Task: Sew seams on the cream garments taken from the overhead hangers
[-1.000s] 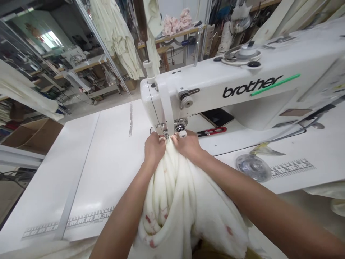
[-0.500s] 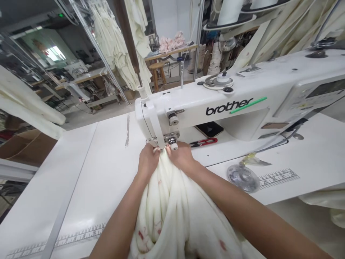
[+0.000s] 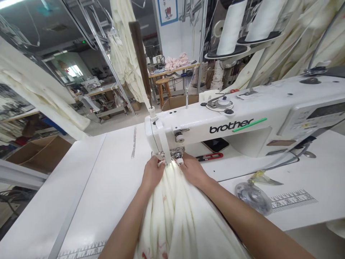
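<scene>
Closest to me is a big bunch of cream cloth [image 3: 172, 216], reddish marks low down, spilling over the middle of the table's [image 3: 121, 190] near edge. It runs up in folds between the forearms, with its top end at the needle area of the sewing machine [image 3: 194, 124]. A printed ruler [image 3: 293, 200] follows that near edge, showing on both sides of the cloth. Over on the right stretch, just beside the numbers, there's a clear round plastic thing [image 3: 253, 198], kinda blurry.

Left hand [image 3: 153, 173] is just left of the foot, thumb and fingertip closed in a pinch on the cloth. Right hand [image 3: 192, 169] sits against the cloth on the other side, but the machine's knob covers part of the fingers, so I can't tell how closed they are.

A bit further in, red-handled snips [image 3: 212, 157] lie beside the right hand, then a dark phone [image 3: 216, 144] under the machine's arm. Past the table's left edge is an open cardboard box [image 3: 40, 154]. Way back: a wooden stool [image 3: 162, 82] and a pink heap [image 3: 176, 62] on another bench.
</scene>
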A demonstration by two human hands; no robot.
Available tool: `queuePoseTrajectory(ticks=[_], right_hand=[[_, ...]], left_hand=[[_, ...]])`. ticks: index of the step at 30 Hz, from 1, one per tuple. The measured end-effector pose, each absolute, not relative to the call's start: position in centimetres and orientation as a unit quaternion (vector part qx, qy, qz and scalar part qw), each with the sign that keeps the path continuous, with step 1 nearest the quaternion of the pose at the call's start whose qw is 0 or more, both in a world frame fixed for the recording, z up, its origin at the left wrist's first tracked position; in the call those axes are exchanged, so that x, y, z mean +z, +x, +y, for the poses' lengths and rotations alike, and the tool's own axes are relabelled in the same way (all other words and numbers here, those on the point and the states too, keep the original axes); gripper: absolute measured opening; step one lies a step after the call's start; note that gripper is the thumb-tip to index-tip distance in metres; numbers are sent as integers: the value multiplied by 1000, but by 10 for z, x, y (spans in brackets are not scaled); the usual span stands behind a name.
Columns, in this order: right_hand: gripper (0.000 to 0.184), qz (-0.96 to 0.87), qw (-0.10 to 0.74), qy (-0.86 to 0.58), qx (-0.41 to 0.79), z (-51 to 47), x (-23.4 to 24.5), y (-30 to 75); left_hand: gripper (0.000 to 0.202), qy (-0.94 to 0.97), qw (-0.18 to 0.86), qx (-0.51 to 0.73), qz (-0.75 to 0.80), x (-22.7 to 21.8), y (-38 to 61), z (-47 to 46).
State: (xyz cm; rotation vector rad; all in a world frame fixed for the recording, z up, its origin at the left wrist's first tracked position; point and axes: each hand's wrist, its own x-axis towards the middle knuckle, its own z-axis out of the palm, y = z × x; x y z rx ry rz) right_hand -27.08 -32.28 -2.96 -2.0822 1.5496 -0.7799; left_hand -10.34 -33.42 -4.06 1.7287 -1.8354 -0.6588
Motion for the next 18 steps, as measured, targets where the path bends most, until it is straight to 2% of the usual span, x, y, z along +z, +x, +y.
queuePoseTrajectory(ticks=[13,18], right_hand=[[28,548,239,-743,-300,-322,-29,-271],[23,523,252,-754,-307,-323,-29,-278]], left_hand=[[15,636,268,-255,-677,-37,-105,-331],[15,633,271,-252,-680,-39,-104,-331]])
